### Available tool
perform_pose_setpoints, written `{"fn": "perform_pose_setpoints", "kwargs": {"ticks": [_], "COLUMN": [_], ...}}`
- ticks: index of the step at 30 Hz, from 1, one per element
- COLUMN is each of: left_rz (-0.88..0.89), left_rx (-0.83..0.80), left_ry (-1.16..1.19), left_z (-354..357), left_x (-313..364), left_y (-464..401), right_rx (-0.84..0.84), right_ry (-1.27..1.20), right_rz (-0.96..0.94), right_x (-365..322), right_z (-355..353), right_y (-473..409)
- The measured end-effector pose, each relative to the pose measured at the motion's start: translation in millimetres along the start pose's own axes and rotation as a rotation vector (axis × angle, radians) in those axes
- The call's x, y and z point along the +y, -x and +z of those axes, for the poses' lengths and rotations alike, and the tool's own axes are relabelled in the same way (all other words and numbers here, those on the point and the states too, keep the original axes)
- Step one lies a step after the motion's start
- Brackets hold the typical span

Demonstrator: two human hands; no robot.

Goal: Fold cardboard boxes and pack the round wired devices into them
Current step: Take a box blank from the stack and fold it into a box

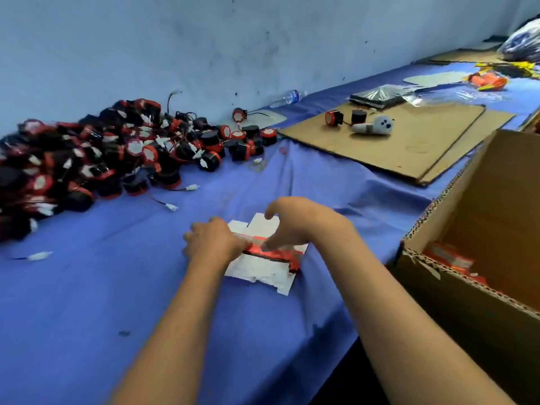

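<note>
Both hands point(214, 242) on flat box point(264, 267)

Two bare forearms, no sleeves, hands point(214, 239) unadorned, ungloved
</note>
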State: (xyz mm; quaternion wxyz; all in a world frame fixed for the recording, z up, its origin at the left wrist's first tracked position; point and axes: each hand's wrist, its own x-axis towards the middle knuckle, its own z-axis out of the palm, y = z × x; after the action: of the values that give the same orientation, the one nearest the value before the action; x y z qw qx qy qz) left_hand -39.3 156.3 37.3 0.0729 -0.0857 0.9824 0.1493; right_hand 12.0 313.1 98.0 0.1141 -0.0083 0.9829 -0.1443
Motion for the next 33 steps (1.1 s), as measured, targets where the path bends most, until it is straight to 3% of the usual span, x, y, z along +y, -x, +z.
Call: {"fn": "perform_pose_setpoints", "kwargs": {"ticks": [2,5,10,13,17,22,29,33], "left_rz": [-0.012,0.04,0.043,-0.005,0.049,0.081,0.279,0.29], "left_rx": [-0.045,-0.013,0.1,0.277,0.179,0.242,-0.094,-0.146], "left_ry": [0.053,0.253,1.063,1.316,1.547,1.643,1.649,1.599], "left_z": [0,-4,-30,-49,-61,-55,-39,-36], "left_x": [-19,-35,-71,-119,-182,-239,-267,-268], "left_y": [-11,-21,-28,-26,-10,5,5,4], "right_rx": [-0.119,-0.079,0.153,0.232,0.137,0.09,0.34,0.487], "right_ry": [0.078,0.113,0.064,-0.093,-0.435,-0.792,-0.692,-0.662], "right_rz": [-0.048,-0.102,-0.243,-0.382,-0.519,-0.518,-0.523,-0.478], "right_x": [-12,-24,-59,-102,-165,-216,-223,-218], "right_z": [25,43,43,52,83,136,162,160], "right_y": [-22,-41,-60,-73,-82,-85,-92,-95]}}
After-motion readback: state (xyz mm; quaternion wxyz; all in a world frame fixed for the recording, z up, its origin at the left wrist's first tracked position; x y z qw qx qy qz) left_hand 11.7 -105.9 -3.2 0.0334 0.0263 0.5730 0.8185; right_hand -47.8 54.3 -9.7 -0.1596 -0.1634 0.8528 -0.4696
